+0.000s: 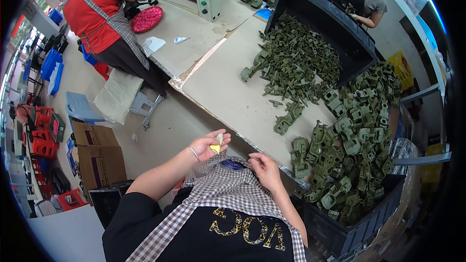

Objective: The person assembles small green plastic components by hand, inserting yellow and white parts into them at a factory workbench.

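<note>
My left hand, palm turned up, is closed around a small soft-looking yellow-and-white piece; its exact kind is too small to tell. A thin bracelet circles that wrist. My right hand hovers by the table's front edge at the top of my checked apron, fingers loosely bent and apart, with nothing visible in them. Nearest to it on the table are olive-green moulded plastic parts. Something purple shows at the apron between my hands.
A tipped black bin spills small green pieces over the table. Larger green parts heap at the right above another black bin. Left stand a co-worker, a pink-filled basket, a stool and a carton. Another person works behind.
</note>
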Tool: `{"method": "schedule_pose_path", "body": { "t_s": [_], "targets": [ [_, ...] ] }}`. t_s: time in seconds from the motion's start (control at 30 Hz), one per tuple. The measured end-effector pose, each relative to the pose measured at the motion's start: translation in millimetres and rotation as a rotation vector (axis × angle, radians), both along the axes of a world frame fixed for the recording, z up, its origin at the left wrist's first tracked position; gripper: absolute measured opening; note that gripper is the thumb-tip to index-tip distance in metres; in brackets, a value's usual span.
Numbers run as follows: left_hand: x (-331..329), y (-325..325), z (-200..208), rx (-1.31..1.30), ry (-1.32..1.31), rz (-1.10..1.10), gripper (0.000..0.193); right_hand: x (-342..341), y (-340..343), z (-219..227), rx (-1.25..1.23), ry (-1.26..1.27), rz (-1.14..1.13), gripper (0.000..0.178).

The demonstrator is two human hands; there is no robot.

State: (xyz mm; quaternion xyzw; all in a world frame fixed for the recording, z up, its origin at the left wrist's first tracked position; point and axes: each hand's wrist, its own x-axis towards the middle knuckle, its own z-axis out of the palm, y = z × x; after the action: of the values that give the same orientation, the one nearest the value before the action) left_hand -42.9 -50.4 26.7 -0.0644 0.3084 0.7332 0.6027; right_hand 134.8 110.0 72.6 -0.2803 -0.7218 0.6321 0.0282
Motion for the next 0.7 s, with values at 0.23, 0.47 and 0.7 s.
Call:
{"method": "schedule_pose_path", "body": {
  "t_s": [0.23, 0.47, 0.7],
  "targets": [
    [26.3, 48.6, 46.3, 0.118, -0.13, 0.117, 0.037, -40.8, -17.6, 37.6, 0.346, 0.104, 0.068, 0.024],
    [45.6, 67.8, 65.3, 0.17, 0.094, 0.114, 0.034, -35.6, -15.2, 22.0, -0.1, 0.26, -0.235, 0.022],
    [48.9, 75.1, 74.6, 0.093, 0.167, 0.013, 0.032, -40.7, -2.9, 27.7, -0.582, 0.311, -0.374, 0.014]
  ]
}}
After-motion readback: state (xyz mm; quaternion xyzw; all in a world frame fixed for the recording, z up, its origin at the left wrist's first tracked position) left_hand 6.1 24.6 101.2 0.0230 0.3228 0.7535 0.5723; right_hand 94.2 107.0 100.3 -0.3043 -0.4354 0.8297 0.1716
